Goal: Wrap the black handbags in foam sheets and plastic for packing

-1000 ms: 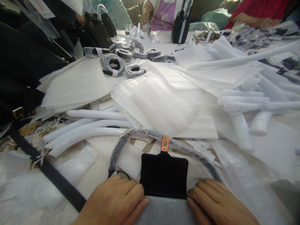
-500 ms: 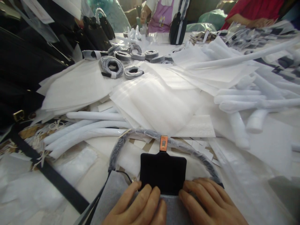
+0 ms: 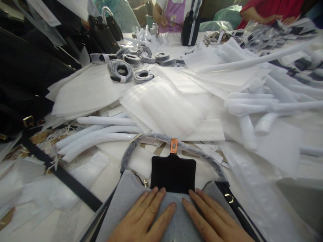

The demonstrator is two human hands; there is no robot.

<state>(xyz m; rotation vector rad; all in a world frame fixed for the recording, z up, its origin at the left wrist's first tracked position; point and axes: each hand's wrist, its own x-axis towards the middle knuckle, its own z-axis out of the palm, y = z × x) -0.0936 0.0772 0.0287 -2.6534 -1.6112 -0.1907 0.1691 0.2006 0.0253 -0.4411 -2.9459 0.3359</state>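
Head: your left hand [image 3: 143, 218] and right hand [image 3: 210, 215] lie flat and outstretched, gripping nothing, on the gray sheet [image 3: 176, 203] | sheet rests over the bag [image 3: 239, 205] before you, just below the black flap [image 3: 173, 173] | wrapped handle [image 3: 131, 149] arches behind.

Big black bags [image 3: 25, 67] are piled up on the left, and a gold buckle [image 3: 28, 121] shines there. White sheets [image 3: 174, 104] lie in a messy heap in the middle. Just behind them sit wrapped coils [image 3: 121, 71]. White tubes [image 3: 101, 129] lie near some strings [image 3: 66, 130] on the left, and more tubes [image 3: 252, 102] lie on the right. At the back, a black bag with a white stripe [image 3: 190, 32] stands up. Near it is a person in a purple apron [image 3: 176, 16]. Someone in a red top [image 3: 267, 10] is farther right, near green plastic [image 3: 228, 16].
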